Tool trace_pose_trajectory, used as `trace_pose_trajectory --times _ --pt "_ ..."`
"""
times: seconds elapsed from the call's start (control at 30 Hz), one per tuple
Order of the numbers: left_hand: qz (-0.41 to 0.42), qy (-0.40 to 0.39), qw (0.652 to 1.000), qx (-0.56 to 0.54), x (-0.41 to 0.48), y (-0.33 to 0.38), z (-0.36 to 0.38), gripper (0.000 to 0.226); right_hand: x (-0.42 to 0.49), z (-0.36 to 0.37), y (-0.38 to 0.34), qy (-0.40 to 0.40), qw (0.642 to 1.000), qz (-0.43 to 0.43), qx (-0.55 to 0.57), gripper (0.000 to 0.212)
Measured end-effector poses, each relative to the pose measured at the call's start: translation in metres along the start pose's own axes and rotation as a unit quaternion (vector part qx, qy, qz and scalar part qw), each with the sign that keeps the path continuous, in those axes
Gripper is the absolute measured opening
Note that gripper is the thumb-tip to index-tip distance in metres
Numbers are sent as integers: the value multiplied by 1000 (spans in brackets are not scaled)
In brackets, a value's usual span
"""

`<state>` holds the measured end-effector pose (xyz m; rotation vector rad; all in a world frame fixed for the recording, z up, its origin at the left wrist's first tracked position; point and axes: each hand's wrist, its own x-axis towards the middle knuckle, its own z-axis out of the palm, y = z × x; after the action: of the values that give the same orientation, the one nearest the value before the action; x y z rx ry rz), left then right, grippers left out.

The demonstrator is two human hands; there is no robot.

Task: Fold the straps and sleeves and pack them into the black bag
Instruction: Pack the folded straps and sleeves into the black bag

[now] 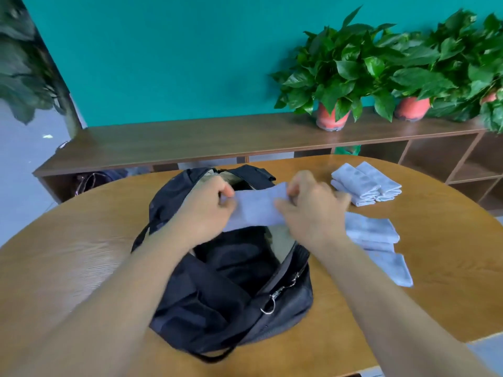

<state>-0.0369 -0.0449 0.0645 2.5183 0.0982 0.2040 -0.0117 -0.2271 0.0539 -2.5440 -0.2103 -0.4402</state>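
- Sleeve [255,210], pale blue, up in the air and stretched between the left hand [209,210] and the right hand [313,210], right over the mouth of the black bag [217,300].
- Left hand: fingers curled round the sleeve's left end, thumb on top, a firm pinch.
- Right hand: fingers bunched and clamped on the sleeve's right end, back of the hand toward the camera.
- Sleeve runs roughly level from hand to hand, clear of the table [81,254]. Blur softens its edges, so I can't tell how many folds it has.
- Black bag sits in the middle of the round wooden table, unzipped and gaping, with dark lining and a paler inner panel on show. What lies inside, I can't make out.
- Zip ring [268,307], a metal loop, hangs at the near right edge of the bag's opening.
- Far right of the table, well apart from the bag: a folded pile [364,183] of the same pale blue cloth, bundles packed side by side.
- Nearer, just beside the right forearm: flat pieces [373,231] of pale blue cloth, overlapping, partly hidden behind that arm.
- Behind the table, a long brown sideboard [177,144] runs along the teal wall [163,63], with potted plants [340,69] in red pots at its right end.
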Motion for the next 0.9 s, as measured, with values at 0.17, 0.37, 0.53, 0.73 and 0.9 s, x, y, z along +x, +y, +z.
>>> trace_pose_trajectory --times 0.17,0.37,0.53,0.73,0.9 --pt "-37 -59 994 90 5 -46 -5 21 13 51 -34 -80 985 -78 -131 17" --pt "-54 -120 988 80 0 -67 17 24 13 81 -26 -167 962 -60 -207 29" --pt "-67 -126 988 55 1 -75 25 25 12 88 -17 -180 966 -40 -181 19" --pt "-51 -26 993 108 -13 -81 43 29 5 97 -11 -133 968 -50 -208 20" --pt "5 55 995 89 -20 -84 46 20 -2 98 -11 11 956 -155 -250 36"
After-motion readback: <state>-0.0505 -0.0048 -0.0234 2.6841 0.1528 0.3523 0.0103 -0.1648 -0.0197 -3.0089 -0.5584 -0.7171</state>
